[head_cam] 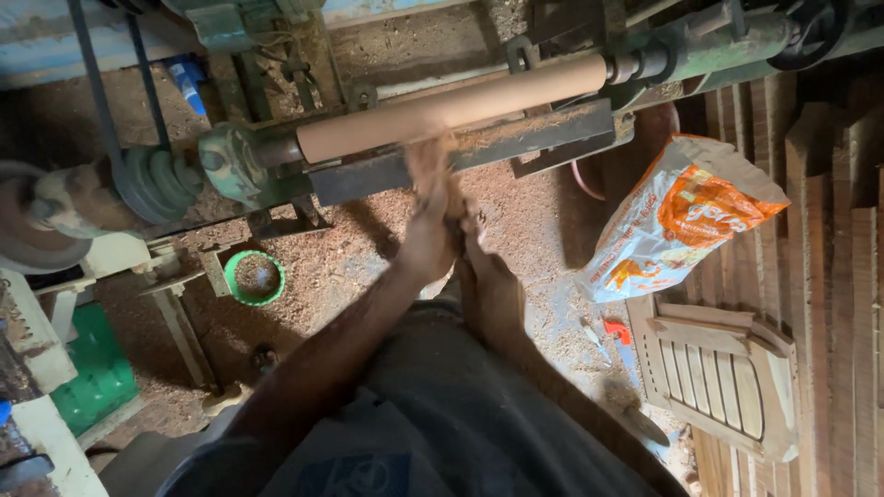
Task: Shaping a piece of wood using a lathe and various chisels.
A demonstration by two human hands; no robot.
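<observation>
Sawdust-covered and blurred, the left hand [428,235] and the right hand [483,267] are brought together just below the tool rest [460,152] of a wood lathe. Whether the fingers are curled around a tool or merely pressed together cannot be told; no tool is clearly seen between them. Just above the hands, a pale wooden cylinder [451,106] is held between the green headstock [230,161] on the left and the tailstock [700,51] on the right, lying at a slight slant across the view.

By its even, smooth surface, the cylinder is judged to be already rounded, so the step in hand appears to be work at the rest, close against the wood. The next move would call for a steady hold on the rest and for fingers kept clear of the turning piece.

To the right, on the sawdust-strewn floor [341,267], a white and orange plastic bag [681,216] is seen leaning, crumpled, with printed markings. Below it lies a slatted wooden piece [718,377]. A green ring [255,278] lies to the left of the hands.
</observation>
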